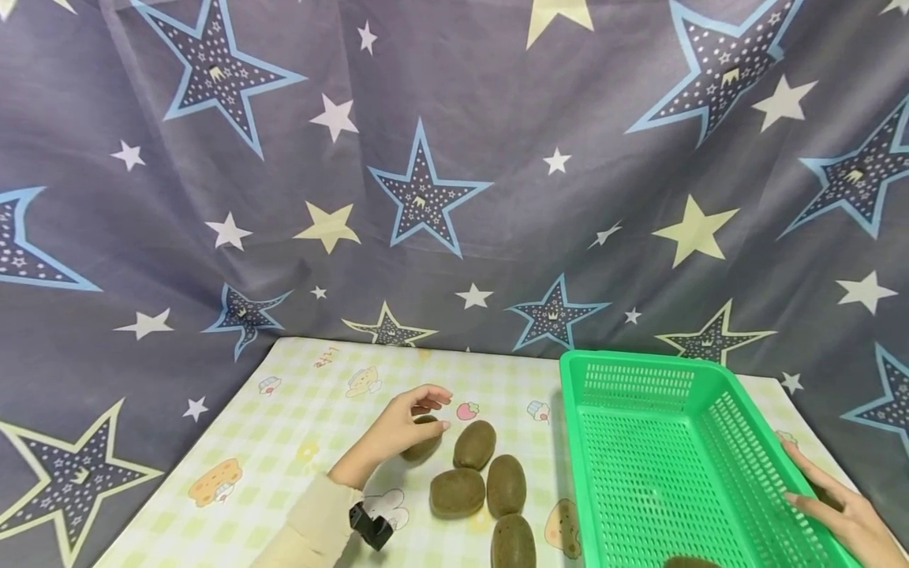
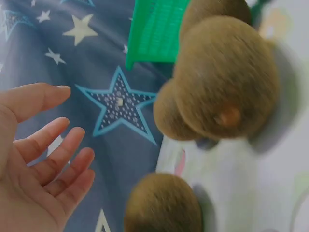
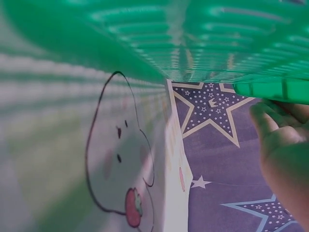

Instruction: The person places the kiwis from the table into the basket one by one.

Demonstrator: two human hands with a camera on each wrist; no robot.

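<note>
My left hand [image 1: 408, 422] is spread loosely over a brown, fuzzy kiwi [image 1: 420, 450] and partly hides it. In the left wrist view its fingers [image 2: 62, 153] are relaxed, apart from the nearest kiwi [image 2: 163, 205]. Just right of it on the cloth lie several more kiwis [image 1: 474, 444], close together. At the right side of a green plastic basket [image 1: 581, 465], my right hand [image 1: 841, 513] grips the rim, thumb over the edge and fingers outside. The right wrist view shows this hand [image 3: 287, 140] right at the rim, fingertips partly hidden.
Another kiwi [image 1: 689, 562] shows at the bottom edge of the head view, inside the basket. A checked cloth with cartoon prints [image 1: 284, 442] covers the table. Behind the table hangs a dark curtain [image 1: 497, 237] with stars.
</note>
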